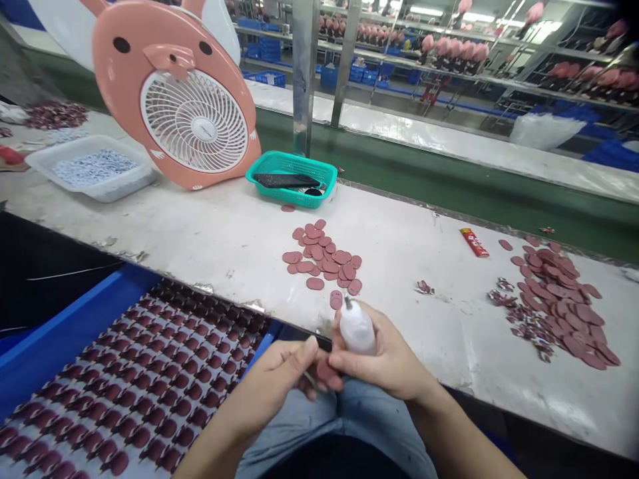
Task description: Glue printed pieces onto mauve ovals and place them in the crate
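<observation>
My right hand [387, 356] is wrapped round a white squeeze bottle [357, 328] with a dark, narrow nozzle pointing up and away. Dusky-red oval pieces [327, 374] are between my two hands, below the bottle. My left hand [279, 372] is closed at these pieces, its thumb on top; its lower fingers are partly hidden and blurred. On the table just beyond the bottle lies a single oval piece [336, 299] with small dark marks. Behind it is a loose spread of similar ovals [319, 251].
A bigger heap of ovals [564, 299] lies right, beside small shiny bits [524, 322] and a red packet [474, 243]. At the back stand a green basket [292, 197], a pink fan [122, 90] and a white tray [107, 193]. A blue crate [64, 319] holds rows of dark-red pieces.
</observation>
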A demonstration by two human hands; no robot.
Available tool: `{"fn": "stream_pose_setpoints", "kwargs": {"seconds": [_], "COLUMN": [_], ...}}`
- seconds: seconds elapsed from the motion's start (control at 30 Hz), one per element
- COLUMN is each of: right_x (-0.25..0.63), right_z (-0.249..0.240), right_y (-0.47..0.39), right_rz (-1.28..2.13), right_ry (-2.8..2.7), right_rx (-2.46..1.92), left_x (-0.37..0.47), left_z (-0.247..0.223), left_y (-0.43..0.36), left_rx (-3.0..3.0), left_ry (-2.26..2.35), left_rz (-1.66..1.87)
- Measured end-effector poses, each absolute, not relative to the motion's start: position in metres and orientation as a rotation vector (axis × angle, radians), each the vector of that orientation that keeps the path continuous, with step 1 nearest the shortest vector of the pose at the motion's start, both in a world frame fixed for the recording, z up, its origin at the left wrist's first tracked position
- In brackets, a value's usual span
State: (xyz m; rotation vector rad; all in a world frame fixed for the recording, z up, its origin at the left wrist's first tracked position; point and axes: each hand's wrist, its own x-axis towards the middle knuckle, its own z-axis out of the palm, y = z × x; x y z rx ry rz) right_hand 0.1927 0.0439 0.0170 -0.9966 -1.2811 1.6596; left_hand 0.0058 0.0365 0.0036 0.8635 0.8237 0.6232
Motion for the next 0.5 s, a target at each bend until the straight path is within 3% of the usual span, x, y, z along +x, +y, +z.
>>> {"fn": "stream_pose_setpoints", "kwargs": {"seconds": [0.17, 0.33, 0.5], "right_x": [0.197, 0.211, 0.237], "right_z": [0.011, 0.002, 0.016], "right_y": [0.033, 0.014, 0.003], "right_rz": [1.804, 1.619, 1.245], "right_ry": [-1.341, -1.147, -1.524], "right_rx": [-0.941, -1.175, -1.408], "left_x": [0.008, 0.01, 0.01], "left_z": [-0.03, -0.03, -0.007], "left_y": [0.02, 0.004, -0.004], "left_rx": [0.463, 0.322, 0.199], "left_ry": [0.605, 0.651, 0.761], "left_rz": [0.485, 0.729, 1.038]}}
